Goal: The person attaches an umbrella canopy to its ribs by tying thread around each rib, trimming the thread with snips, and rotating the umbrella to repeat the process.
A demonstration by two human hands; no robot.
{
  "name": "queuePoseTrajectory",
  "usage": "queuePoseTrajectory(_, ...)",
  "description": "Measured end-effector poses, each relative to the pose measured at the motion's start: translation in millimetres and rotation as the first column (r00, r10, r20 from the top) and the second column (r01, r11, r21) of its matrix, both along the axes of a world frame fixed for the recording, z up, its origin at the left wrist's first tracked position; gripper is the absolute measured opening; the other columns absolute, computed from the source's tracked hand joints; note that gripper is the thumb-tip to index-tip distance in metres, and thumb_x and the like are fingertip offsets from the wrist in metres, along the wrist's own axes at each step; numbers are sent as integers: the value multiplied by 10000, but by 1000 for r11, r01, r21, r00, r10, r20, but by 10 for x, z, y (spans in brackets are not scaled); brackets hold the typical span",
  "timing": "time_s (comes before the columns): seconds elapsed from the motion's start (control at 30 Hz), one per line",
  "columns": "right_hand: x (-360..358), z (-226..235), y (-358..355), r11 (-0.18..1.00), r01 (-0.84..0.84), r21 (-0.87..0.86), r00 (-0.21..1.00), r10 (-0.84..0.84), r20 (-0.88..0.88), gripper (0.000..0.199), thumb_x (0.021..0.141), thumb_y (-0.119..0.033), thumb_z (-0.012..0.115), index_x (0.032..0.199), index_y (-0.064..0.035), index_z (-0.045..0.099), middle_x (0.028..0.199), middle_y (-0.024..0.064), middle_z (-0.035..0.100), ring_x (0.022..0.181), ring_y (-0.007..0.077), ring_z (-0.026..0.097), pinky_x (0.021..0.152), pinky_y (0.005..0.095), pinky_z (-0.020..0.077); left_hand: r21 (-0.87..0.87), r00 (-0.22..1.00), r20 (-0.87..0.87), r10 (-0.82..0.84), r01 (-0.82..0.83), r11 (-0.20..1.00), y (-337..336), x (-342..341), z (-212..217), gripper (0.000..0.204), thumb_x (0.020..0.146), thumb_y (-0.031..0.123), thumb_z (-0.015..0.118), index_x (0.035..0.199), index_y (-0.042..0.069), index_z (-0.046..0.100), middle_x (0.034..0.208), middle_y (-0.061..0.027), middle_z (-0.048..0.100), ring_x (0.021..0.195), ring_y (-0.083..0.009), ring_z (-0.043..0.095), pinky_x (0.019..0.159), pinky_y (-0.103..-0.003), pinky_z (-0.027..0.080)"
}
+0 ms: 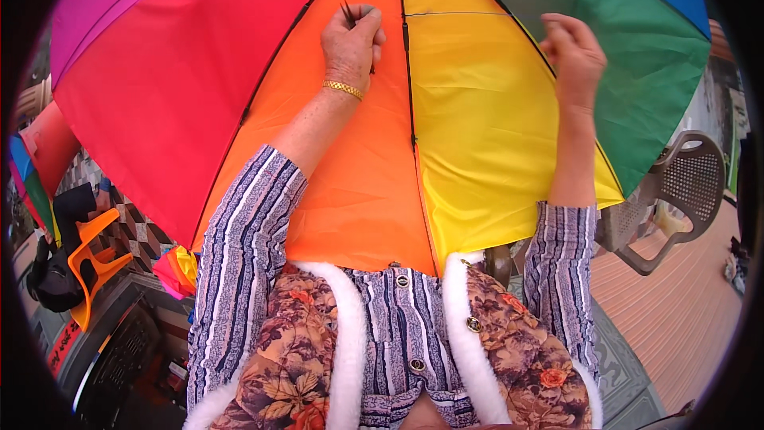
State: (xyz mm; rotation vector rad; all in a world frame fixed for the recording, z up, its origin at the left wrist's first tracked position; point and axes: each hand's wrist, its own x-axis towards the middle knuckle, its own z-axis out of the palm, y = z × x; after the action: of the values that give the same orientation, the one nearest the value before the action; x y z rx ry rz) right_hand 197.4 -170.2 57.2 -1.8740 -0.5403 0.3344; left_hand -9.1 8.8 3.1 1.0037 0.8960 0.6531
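Note:
A rainbow umbrella canopy [334, 183] spreads open before me, its dark ribs showing on the inside. My left hand [350, 44], with a gold bracelet at the wrist, is closed in front of the orange panel. A thin dark pointed tool [348, 13] sticks up out of that fist; its exact kind is hidden. Before the green panel, my right hand [574, 52] is closed in a pinch. A taut pale thread [458, 13] runs from the middle rib [406, 40] across the yellow panel towards these fingertips. Any needle there is too small to see.
A brown plastic chair [688, 183] stands at the right on the wood-look floor [668, 295]. On the left are an orange plastic chair [91, 263], a black bundle [56, 279] and more multicoloured umbrella cloth [177, 271]. The canopy's lower edge reaches my body.

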Motion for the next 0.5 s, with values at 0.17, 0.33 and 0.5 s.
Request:
queuePoseTrajectory(0.17, 376, 146, -216, 587, 364, 723, 675, 369, -639, 56, 903, -65, 519, 862, -32, 541, 680, 0, 511, 562, 121, 413, 534, 264, 347, 227, 999, 51, 3, -15, 974, 3, 42, -63, 135, 835, 144, 638, 887, 48, 559, 681, -9, 562, 493, -73, 477, 421, -219, 381)
queuePoseTrajectory(0.33, 199, 191, -65, 472, 300, 829, 462, 689, -559, 33, 902, -43, 498, 882, -17, 496, 586, -16, 341, 523, 115, 321, 521, 266, 295, 747, 935, -346, 75, 226, 624, -72, 107, 54, 201, 810, 163, 660, 963, 72, 568, 727, -16, 558, 604, -117, 529, 531, -274, 446)
queuePoseTrajectory(0.5, 508, 341, -281, 422, 260, 869, 506, 707, -495, 38, 905, -39, 481, 880, -10, 481, 577, -17, 289, 511, 110, 278, 515, 269, 267, 756, 843, -512, 167, 350, 554, 7, 50, 22, 292, 778, 173, 681, 1043, 120, 571, 775, -33, 561, 693, -167, 567, 619, -320, 470)
